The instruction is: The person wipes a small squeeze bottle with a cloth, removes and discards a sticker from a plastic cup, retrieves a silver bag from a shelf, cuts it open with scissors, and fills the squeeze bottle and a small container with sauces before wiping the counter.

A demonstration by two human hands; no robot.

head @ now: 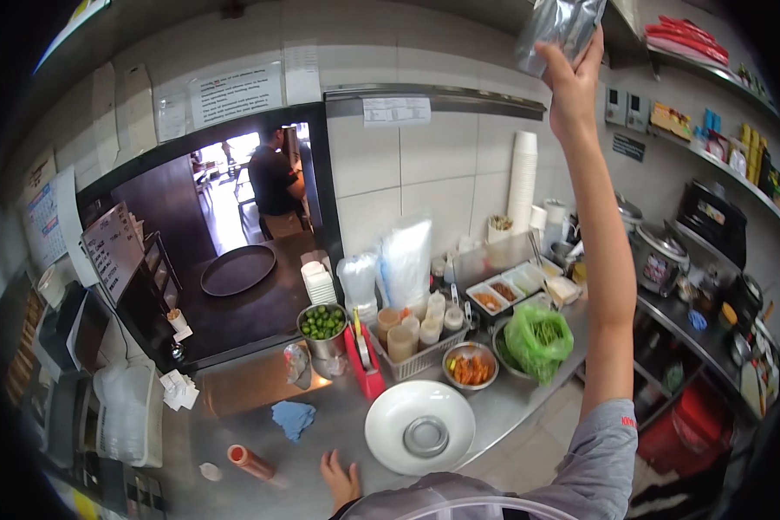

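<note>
My right hand (572, 84) is raised high at the top of the head view. It grips a silver foil pouch (562, 36), which the picture's upper edge partly cuts off. Low in the view, my left hand (341, 481) rests on the steel counter (325, 406) with its fingers apart and nothing in them. To its left stands an uncapped squeeze bottle of red sauce (250, 461), and a small pale cap (210, 472) lies beside that. Right of my left hand is a wide white dish (390, 416) with a round metal ring or small bowl (426, 437) in it.
A blue cloth (293, 419), red tape dispenser (364, 361), pot of green citrus (324, 330) and sauce-bottle basket (422, 364) occupy the counter. Bowls and a green bag (538, 338) stand rightward. Beyond the pass-through, a person (275, 185) stands near a round black tray (238, 270). Overhead is a shelf (442, 104).
</note>
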